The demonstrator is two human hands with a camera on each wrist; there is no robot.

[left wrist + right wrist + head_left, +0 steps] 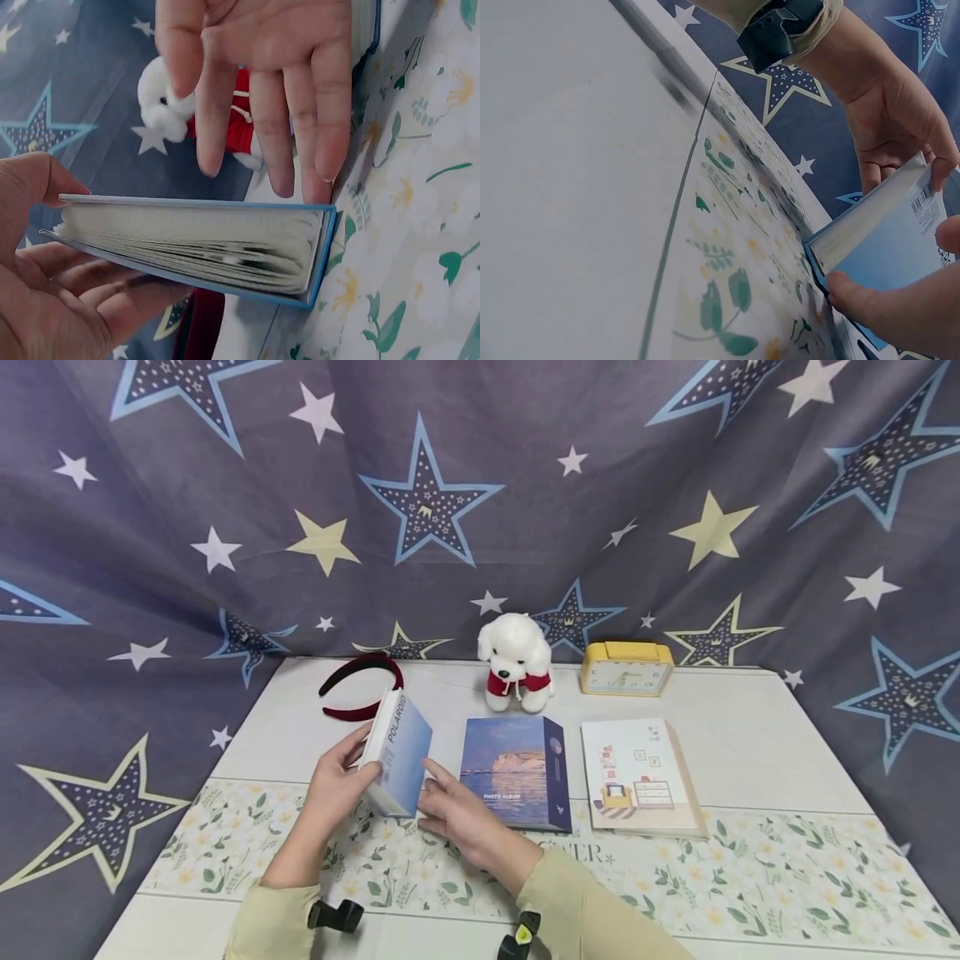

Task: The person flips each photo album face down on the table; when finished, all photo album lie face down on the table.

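Observation:
A blue and white album marked POLAROID is held tilted up on the left part of the table. My left hand grips it at its left side, thumb on one cover and fingers on the other. In the left wrist view the cream page edges show between the covers, and the blue spine is towards the floral cloth. My right hand is at the album's right cover with its fingers extended. In the right wrist view its thumb lies by the album's lower corner; contact is hard to tell.
A blue photo album and a white illustrated book lie to the right. Behind are a dark red headband, a white plush dog and a yellow alarm clock. A starry curtain hangs behind the table.

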